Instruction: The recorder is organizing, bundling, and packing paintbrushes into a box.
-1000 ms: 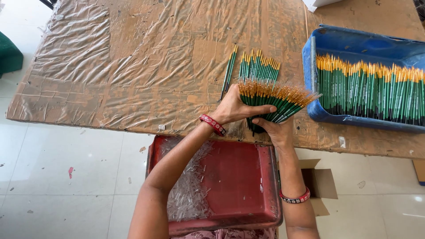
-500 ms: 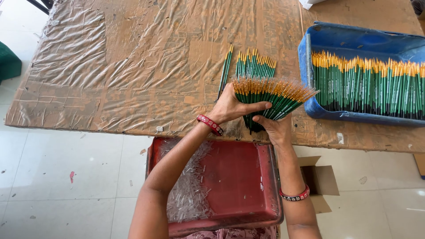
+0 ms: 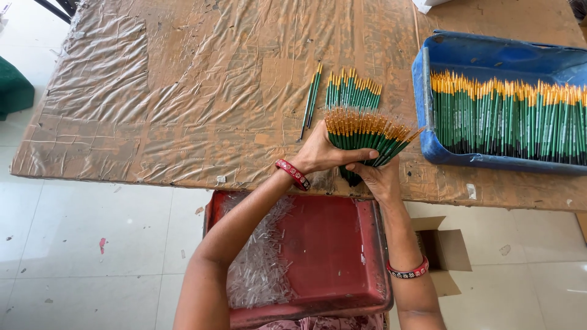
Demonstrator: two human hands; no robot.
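Both hands grip one fanned bundle of green pens with orange-yellow tips (image 3: 365, 135) at the near edge of the table. My left hand (image 3: 322, 153) wraps over its front, and my right hand (image 3: 380, 178) cups its lower end from beneath. Just beyond the bundle, a small row of the same pens (image 3: 353, 93) lies flat on the table, with two single pens (image 3: 312, 101) to its left. Each wrist wears a red bangle.
A blue tray (image 3: 428, 131) at the right holds several rows of the same green pens. The table (image 3: 183, 91) is covered in wrinkled brown plastic. Below its edge sit a red tray (image 3: 330, 244) with clear plastic caps and an open cardboard box (image 3: 449, 250) on the tiled floor.
The fanned bundle has drawn in slightly between my hands, with my left fingers closing further across its front. The pens on the table have not moved.
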